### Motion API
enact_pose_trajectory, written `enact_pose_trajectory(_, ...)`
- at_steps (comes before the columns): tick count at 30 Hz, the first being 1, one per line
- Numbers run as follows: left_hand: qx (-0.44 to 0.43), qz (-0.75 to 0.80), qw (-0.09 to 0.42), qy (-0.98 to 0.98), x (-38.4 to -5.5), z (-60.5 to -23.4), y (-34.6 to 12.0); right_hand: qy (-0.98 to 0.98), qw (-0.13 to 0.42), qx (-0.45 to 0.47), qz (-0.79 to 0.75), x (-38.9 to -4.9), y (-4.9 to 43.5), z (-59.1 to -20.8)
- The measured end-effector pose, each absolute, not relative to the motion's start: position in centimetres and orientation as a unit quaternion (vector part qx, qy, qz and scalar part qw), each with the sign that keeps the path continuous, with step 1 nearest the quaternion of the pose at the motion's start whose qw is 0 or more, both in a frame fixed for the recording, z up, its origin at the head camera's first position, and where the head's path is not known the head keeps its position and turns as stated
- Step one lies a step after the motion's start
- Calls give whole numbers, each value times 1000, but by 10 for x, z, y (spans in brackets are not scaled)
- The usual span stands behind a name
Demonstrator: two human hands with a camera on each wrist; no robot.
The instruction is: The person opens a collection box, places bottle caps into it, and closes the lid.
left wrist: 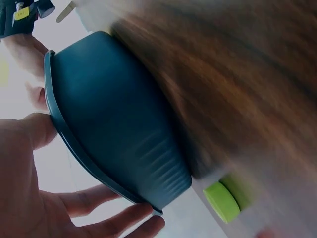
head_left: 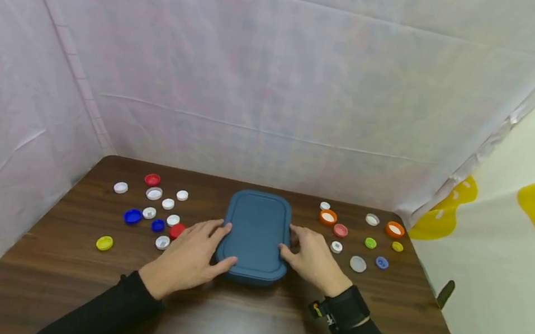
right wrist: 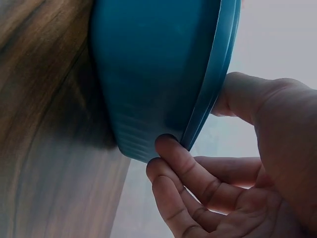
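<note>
A blue rectangular food container (left wrist: 114, 114) with a rounded, matching lid (head_left: 257, 233) stands on the brown wooden table (head_left: 235, 332). My left hand (head_left: 191, 258) grips its left side, thumb over the lid's near left part and fingers spread along the rim. In the left wrist view those fingertips reach the rim near the ribbed end. On the opposite side my right hand (head_left: 313, 258) holds the container. Its thumb lies at the lid's right edge, and its bent fingers (right wrist: 188, 173) touch the wall just under the rim. The lid hides whatever is inside.
Left of the container lie several bottle caps, among them a yellow cap (head_left: 104, 243), a blue cap (head_left: 133, 216) and a red cap (head_left: 152, 179). More are scattered at right, including an orange cap (head_left: 395, 229) and a green cap (head_left: 371, 243). White curtains (head_left: 269, 77) surround the table.
</note>
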State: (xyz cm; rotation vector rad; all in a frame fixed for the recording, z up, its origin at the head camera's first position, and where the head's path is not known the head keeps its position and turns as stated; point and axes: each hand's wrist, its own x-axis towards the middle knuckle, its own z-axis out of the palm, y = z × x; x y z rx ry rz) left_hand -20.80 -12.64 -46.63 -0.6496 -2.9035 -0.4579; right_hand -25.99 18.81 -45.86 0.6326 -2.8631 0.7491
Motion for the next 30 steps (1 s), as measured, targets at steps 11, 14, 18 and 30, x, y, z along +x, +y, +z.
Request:
enact_pose_trajectory(11,-185,-168,96,-963,-210,-472,-119,-943,50,218,246,-267,191,-458)
enact_pose_trajectory(14,-179,-177,102,-962,-214,-473,-119,-942,49,223,244,-270,193,-458)
enact_pose_trajectory(18,-170,-190,104,-961,-221,-473,-119,-940,36,234,246,-276,197,-456)
enact_pose_trajectory(30,-139,-251,96,-953,-252,-468,-125,-932,16,282,229,-291,203,-451)
